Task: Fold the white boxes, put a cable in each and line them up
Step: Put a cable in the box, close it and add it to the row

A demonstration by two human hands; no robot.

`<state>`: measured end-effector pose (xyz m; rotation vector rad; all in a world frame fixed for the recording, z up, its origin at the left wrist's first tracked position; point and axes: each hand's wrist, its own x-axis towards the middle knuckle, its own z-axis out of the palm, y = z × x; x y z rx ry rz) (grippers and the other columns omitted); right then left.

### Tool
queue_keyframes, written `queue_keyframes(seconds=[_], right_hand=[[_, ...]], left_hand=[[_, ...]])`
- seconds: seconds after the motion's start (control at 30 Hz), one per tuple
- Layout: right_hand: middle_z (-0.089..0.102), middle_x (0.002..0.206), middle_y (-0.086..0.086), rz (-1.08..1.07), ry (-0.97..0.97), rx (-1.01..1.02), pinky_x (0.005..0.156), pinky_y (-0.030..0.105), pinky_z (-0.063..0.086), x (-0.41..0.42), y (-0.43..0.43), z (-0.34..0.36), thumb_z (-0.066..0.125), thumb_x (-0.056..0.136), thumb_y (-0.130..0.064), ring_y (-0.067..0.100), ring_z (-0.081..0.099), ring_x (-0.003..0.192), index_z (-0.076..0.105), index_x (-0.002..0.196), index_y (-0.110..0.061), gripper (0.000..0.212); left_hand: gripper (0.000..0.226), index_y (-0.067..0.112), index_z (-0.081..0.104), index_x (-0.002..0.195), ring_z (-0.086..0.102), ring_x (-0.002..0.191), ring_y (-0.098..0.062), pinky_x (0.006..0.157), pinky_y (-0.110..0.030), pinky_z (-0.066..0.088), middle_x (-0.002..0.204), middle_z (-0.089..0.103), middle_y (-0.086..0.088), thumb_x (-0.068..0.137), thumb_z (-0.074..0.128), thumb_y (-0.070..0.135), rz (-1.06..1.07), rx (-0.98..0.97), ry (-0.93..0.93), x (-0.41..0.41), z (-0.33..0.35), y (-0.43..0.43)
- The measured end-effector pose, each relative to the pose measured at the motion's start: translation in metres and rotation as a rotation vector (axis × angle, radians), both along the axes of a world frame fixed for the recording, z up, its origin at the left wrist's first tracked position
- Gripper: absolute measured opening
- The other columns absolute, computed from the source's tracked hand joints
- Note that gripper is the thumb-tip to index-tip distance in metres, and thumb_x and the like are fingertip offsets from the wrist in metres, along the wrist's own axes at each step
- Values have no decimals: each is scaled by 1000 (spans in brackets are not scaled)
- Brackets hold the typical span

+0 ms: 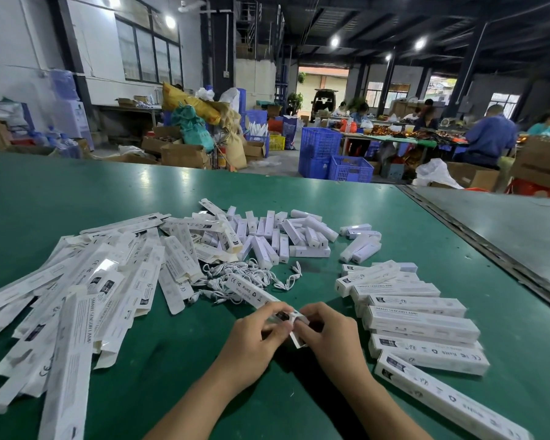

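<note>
White box [251,292] is lying slantwise on the green counter [140,201], and both hands are working its near end. Fingers [275,314] of the left hand [254,333] are pinching that end from one side, while the right hand [329,331] is pinching the small end flap from the other.

As a judgement, the flap is risking a crease or a tear if the fingers are pressing it in askew. The far end is lying among the cables [218,274], so a tug could be dragging the tangle along with it.

Counting outward:
- One box is being held.
- Roughly nine closed boxes [421,322] are lining up at the right, overlapping.
- Several dozen flat blanks [92,296] are heaping up at the left.
- About thirty small white units [277,236] are piling up beyond.
- The cables are tangling too tightly to count.
</note>
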<state>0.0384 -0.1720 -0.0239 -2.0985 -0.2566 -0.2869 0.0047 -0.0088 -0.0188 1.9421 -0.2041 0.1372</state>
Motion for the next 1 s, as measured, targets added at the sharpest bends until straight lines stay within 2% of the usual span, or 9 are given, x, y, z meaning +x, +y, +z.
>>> queue_keyframes(seconds=[0.1,0.2,0.27,0.3,0.5,0.57,0.7,0.8,1.0], right_hand=[[69,62,-13,-25,-7,66,53,10,45,-1,0,0,78,77,-15,2,62,52,67,71,-29,19],[70,64,-11,-36,-16,124,52,12,47,-1,-1,1,77,79,-9,4,64,51,66,72,-28,23],[69,64,-8,-14,-13,167,52,14,48,-3,-1,4,77,80,-6,7,65,51,64,75,-24,23],[69,65,-6,-4,-18,182,52,14,48,-5,-1,5,77,80,-6,7,65,51,62,75,-22,22],[71,72,-10,123,-192,158,63,12,49,-16,-1,13,69,88,-30,3,68,65,64,83,-21,12],[71,79,-15,156,-273,114,70,14,50,-19,-2,13,67,91,-25,5,68,75,67,89,-24,3],[68,111,-13,260,-418,15,87,23,52,-22,-2,14,56,79,-15,4,65,104,70,102,-14,27],[60,130,-8,298,-473,-65,98,20,46,-21,-1,12,60,76,-16,2,57,120,68,114,-17,39],[64,127,-5,208,-622,-88,94,22,52,-16,5,8,77,81,-13,0,62,112,74,107,-13,26]], left_hand=[[22,43,65,111,64,97,11,77,-5,45,96,73,20,90,61,50,17,2,-18,0,0,0],[36,48,58,124,61,102,12,83,-2,42,103,71,18,90,68,45,25,79,-22,0,-5,0],[46,48,55,131,59,109,8,93,-11,42,109,69,18,87,71,46,47,123,-25,1,-7,1],[47,49,55,130,59,111,7,95,-15,42,109,69,18,86,71,47,64,123,-33,1,-8,1],[33,42,64,116,64,96,10,78,-3,44,94,73,22,85,74,43,160,27,-176,3,-8,2],[28,43,65,113,68,91,4,75,-6,46,90,73,21,86,74,42,173,-48,-207,4,-7,2],[30,49,65,108,69,76,-18,69,-29,55,81,74,3,78,63,52,170,-192,-233,5,-5,3],[32,48,67,107,68,77,-23,70,-32,54,81,73,-2,76,61,53,157,-255,-240,8,-6,5],[24,46,70,107,70,90,-10,77,-19,51,96,75,9,86,59,41,124,-292,-175,11,-8,6]])
